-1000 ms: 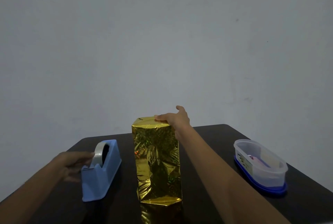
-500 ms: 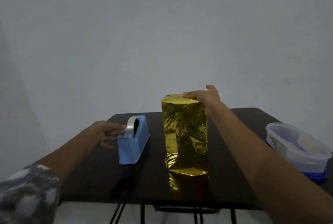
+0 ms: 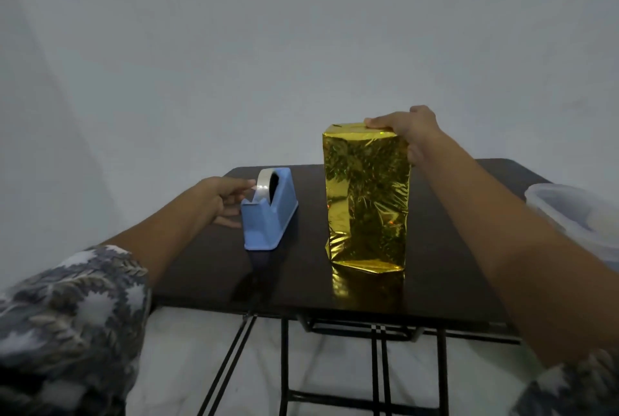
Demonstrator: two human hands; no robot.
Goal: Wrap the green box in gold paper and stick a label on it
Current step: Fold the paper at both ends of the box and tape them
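Fingers (image 3: 380, 122) of your right hand (image 3: 415, 134) clamp top edge of gold-wrapped box (image 3: 366, 201), upright on table (image 3: 452, 248) below them. Left hand (image 3: 221, 199) fingers at tape roll (image 3: 263, 182), pinch unclear. Foil likely slick, tears easily; box stiff, probably light: grip edges.

Left hand (image 3: 225, 198): centre-left, arm extended, fingertips at tape (image 3: 263, 185), grip unclear. Right hand (image 3: 412, 134): right of centre, arm extended, fingers across wrapped box (image 3: 366, 201) top, thumb down its side.
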